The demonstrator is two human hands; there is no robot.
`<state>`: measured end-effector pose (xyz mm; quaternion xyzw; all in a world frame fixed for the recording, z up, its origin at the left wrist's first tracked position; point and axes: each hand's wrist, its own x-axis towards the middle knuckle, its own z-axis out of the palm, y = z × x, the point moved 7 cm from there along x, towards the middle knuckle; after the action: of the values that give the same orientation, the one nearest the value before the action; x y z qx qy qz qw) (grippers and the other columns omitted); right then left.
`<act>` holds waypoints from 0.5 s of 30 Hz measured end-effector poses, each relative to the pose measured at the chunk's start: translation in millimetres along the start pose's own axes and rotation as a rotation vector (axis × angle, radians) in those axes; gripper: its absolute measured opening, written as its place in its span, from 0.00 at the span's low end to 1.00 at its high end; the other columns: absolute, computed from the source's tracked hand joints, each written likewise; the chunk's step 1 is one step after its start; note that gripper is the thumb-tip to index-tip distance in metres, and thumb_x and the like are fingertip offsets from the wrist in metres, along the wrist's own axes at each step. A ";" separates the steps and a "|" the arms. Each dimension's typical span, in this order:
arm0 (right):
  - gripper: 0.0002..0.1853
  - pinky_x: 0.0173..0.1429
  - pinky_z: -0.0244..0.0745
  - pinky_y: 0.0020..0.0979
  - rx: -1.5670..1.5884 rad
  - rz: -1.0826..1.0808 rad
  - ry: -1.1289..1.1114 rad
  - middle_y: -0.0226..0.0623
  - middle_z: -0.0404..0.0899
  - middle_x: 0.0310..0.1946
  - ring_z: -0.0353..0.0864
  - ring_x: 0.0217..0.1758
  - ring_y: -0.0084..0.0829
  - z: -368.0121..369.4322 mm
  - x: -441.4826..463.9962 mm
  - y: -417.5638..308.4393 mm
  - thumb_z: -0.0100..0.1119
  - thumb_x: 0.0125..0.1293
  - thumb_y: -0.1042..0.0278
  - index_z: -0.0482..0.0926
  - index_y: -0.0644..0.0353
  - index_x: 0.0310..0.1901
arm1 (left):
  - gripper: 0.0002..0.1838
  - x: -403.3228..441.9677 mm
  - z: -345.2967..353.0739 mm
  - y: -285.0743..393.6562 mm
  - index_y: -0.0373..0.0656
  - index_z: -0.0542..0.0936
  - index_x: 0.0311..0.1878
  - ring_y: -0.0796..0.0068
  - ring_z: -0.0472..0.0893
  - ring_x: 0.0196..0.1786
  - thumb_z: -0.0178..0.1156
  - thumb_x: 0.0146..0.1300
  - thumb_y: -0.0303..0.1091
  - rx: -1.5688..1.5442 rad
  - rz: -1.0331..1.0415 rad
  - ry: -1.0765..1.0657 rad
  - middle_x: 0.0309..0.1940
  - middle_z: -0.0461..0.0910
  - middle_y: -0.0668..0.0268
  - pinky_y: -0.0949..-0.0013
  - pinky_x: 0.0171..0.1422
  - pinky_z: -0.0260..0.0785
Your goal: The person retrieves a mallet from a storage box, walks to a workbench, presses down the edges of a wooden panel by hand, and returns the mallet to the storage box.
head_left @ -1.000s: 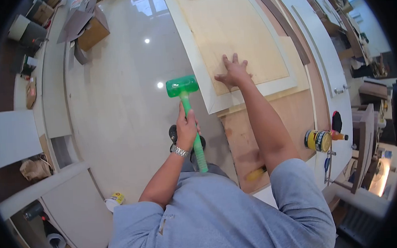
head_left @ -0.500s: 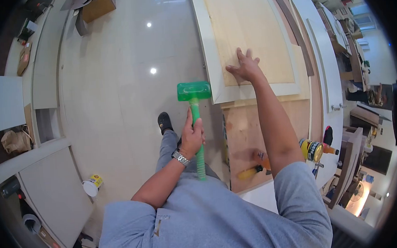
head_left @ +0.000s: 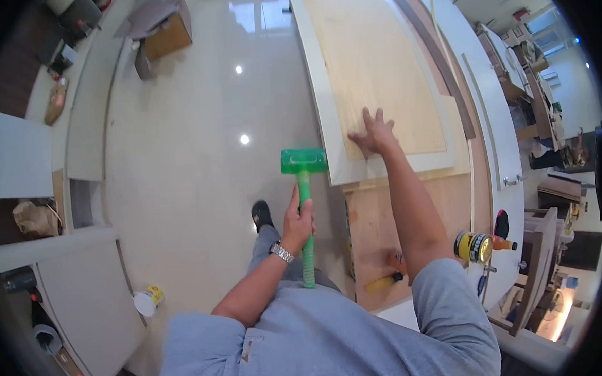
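Note:
A green mallet [head_left: 304, 162] is upright in my left hand [head_left: 297, 222], whose fingers wrap round its handle. The mallet's head is beside the left edge of a white-framed wooden panel [head_left: 376, 68]; whether they touch I cannot tell. My right hand [head_left: 377, 135] rests on the panel's pale wood near its lower end, fingers spread and holding nothing. Below the panel lies a brown board [head_left: 411, 213], with a yellow-handled tool [head_left: 383, 282] on it, near my right forearm.
A yellow and black can [head_left: 473, 247] and an orange bottle [head_left: 504, 243] stand to the right. On the floor are a white tub [head_left: 147, 301] at left and a cardboard box [head_left: 169, 35] at the upper left. My shoe [head_left: 261, 214] shows beside the bench.
The camera view has shifted, and one of my feet has moved out to the left. My left hand still holds the mallet by the panel's edge; my right hand remains spread on the panel.

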<state>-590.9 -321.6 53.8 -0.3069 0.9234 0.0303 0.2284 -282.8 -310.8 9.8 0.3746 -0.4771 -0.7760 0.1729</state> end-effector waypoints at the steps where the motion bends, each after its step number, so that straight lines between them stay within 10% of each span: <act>1: 0.52 0.68 0.54 0.79 0.005 0.006 -0.008 0.40 0.36 0.81 0.37 0.80 0.65 -3.6 -3.8 -1.6 0.66 0.58 0.33 0.48 0.35 0.79 | 0.35 3.3 -1.8 4.9 0.55 0.46 0.81 0.83 0.70 0.17 0.49 0.76 0.36 0.008 0.003 0.003 0.22 0.69 0.72 0.74 0.20 0.69; 8: 0.55 0.68 0.53 0.79 0.069 0.014 -0.033 0.40 0.35 0.82 0.36 0.81 0.66 -8.7 -15.0 -4.8 0.67 0.56 0.32 0.47 0.35 0.79 | 0.34 25.7 -5.3 27.2 0.56 0.49 0.81 0.83 0.70 0.17 0.49 0.76 0.35 0.067 0.058 -0.032 0.20 0.67 0.73 0.74 0.20 0.68; 15: 0.54 0.70 0.53 0.78 0.073 0.069 -0.049 0.37 0.35 0.82 0.34 0.81 0.62 -16.9 -23.3 -7.0 0.69 0.55 0.34 0.49 0.33 0.79 | 0.11 94.9 -67.5 71.1 0.42 0.69 0.53 0.81 0.72 0.18 0.51 0.76 0.38 0.010 0.060 0.082 0.24 0.71 0.70 0.73 0.20 0.70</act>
<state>-577.2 -317.6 79.8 -0.2654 0.9281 0.0122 0.2610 -301.3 -445.9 14.3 0.3925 -0.4843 -0.7522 0.2137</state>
